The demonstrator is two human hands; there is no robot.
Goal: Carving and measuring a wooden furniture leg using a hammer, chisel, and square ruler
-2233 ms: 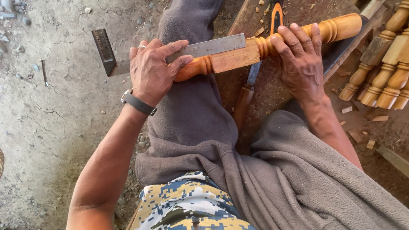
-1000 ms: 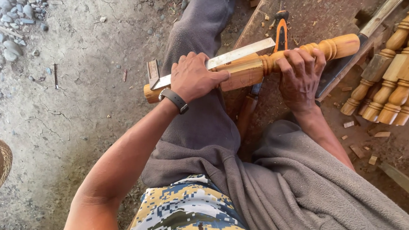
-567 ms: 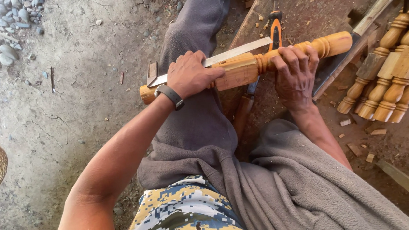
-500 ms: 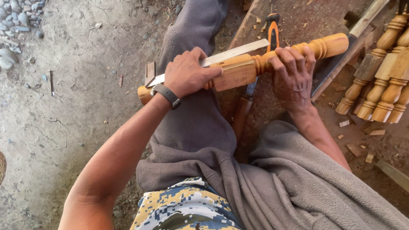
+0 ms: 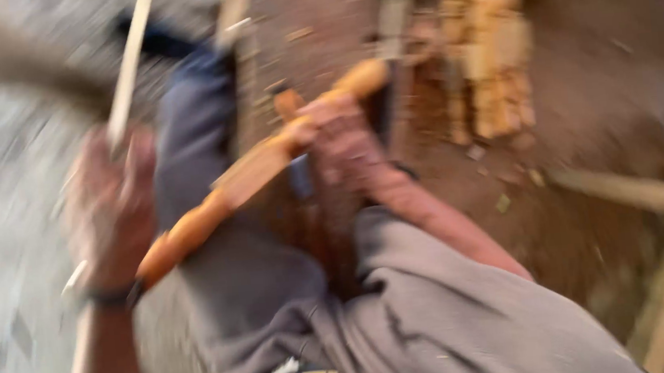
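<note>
I am noting the left hand (image 5: 109, 202) gripping a flat blade (image 5: 129, 68) while the right hand (image 5: 339, 134) is clamping the spindle (image 5: 258, 165); blurred swinging is risking a slip onto fingers.

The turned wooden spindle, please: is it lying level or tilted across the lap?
Tilted: the spindle slopes from lower left to upper right, gripped by the right hand. The picture is blurred.

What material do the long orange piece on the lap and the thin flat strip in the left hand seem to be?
Turned piece: likely wood, orange-brown, smooth, perhaps varnished. Flat strip: pale and straight, metal or light wood; blur leaves it open.
</note>
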